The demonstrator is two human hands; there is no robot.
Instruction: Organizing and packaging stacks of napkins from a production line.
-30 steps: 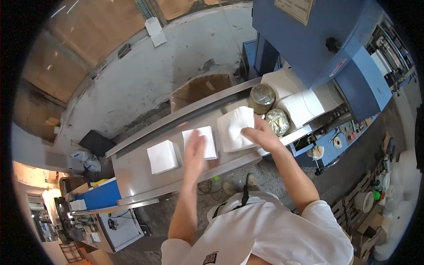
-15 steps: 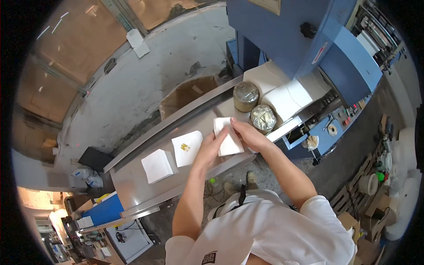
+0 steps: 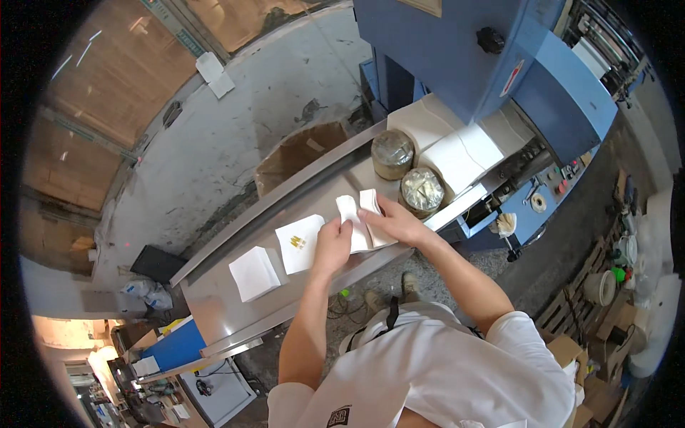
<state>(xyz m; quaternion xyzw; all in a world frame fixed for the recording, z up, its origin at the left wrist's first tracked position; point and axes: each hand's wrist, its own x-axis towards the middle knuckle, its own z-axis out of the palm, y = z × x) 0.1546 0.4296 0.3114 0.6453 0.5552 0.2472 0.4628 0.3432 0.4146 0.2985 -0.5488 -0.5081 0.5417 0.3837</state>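
Note:
A stack of white paper sheets is between my hands over the metal table, bowed and parted into two portions. My left hand grips the left portion with the thumb on top. My right hand is closed round the right portion, its thumb pressed across the face and its fingers behind. Just left of my left hand lies a white sheet or thin pile with a gold print. Farther left, a neat stack of blank white paper rests on the table.
Two film-covered round containers stand on the table beyond my right hand. Behind them a white paper web runs from the blue machine. A raised metal rail edges the table's far side, with a lined brown bin beyond.
The stack, earlier held together as one upright block, is now bent and split into two portions. My hands have moved slightly apart, the right thumb now lying across the paper.

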